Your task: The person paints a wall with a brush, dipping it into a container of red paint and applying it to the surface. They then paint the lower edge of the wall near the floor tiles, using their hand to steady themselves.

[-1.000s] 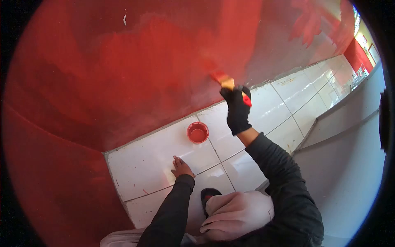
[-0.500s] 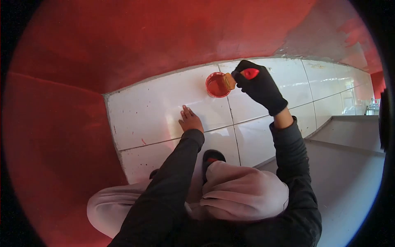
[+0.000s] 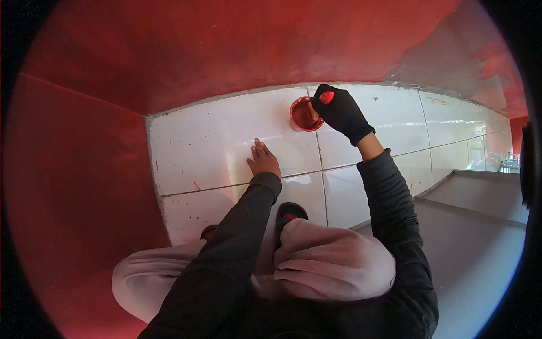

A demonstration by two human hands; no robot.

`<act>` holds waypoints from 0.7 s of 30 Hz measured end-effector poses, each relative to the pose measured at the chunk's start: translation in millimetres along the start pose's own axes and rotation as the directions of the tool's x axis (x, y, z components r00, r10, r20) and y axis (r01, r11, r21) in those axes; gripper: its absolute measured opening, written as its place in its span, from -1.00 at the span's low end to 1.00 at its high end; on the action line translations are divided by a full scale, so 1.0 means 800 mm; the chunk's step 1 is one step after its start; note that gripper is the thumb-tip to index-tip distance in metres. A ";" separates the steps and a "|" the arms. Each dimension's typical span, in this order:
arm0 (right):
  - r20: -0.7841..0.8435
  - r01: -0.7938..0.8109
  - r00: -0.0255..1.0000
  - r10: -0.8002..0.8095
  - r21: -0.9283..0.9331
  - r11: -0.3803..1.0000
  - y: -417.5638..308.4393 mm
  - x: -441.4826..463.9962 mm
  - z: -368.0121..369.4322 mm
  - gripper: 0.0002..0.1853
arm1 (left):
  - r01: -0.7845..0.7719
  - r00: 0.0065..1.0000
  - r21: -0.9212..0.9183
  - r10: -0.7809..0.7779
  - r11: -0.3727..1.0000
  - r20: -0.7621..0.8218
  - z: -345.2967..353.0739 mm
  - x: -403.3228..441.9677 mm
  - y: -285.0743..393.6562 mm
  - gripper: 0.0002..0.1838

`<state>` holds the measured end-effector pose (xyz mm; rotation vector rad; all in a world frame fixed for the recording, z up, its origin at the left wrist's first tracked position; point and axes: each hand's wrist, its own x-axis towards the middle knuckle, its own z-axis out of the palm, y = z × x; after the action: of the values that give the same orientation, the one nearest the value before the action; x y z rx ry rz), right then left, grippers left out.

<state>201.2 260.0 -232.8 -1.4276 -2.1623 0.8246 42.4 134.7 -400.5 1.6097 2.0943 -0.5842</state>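
Observation:
My right hand (image 3: 340, 114), in a black glove, is closed around a paintbrush (image 3: 327, 98) whose red handle end pokes out of the fist. The brush's bristles dip into a small pot of red paint (image 3: 305, 114) on the white tiles, and the glove hides part of the brush. Bare and ungloved, my left hand (image 3: 264, 160) lies flat on the floor below and to the left of the pot, fingers stretched out and holding nothing.
A red-painted wall (image 3: 254, 45) runs behind the pot, with a greyish patch (image 3: 440, 56) at its right. Another red wall (image 3: 79, 198) stands on the left. White floor tiles (image 3: 203, 135) lie between. A grey panel (image 3: 474, 243) is at lower right.
My right hand has moved left and slightly down, bringing the paintbrush deeper into the pot and more upright. My left hand stays on the floor. The view has shifted slightly.

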 end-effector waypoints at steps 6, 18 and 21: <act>-0.010 0.034 0.999 -0.034 -0.042 0.999 0.009 0.002 0.008 -0.85 | 0.021 0.999 -0.040 -0.023 0.999 -0.048 -0.004 -0.007 0.002 -0.07; 0.040 -0.247 0.964 0.263 0.500 0.830 0.022 -0.019 -0.028 -0.83 | 0.037 0.995 -0.119 -0.048 0.992 -0.085 -0.006 -0.009 0.002 -0.46; 0.089 -0.268 0.950 0.300 0.725 0.634 0.054 -0.033 -0.039 -0.82 | 0.037 0.996 -0.128 -0.048 0.991 -0.080 -0.003 -0.007 0.003 -0.46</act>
<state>260.1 255.9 -239.4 -1.3091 -1.2872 1.5444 45.6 132.1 -395.8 1.5457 2.1835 -0.3958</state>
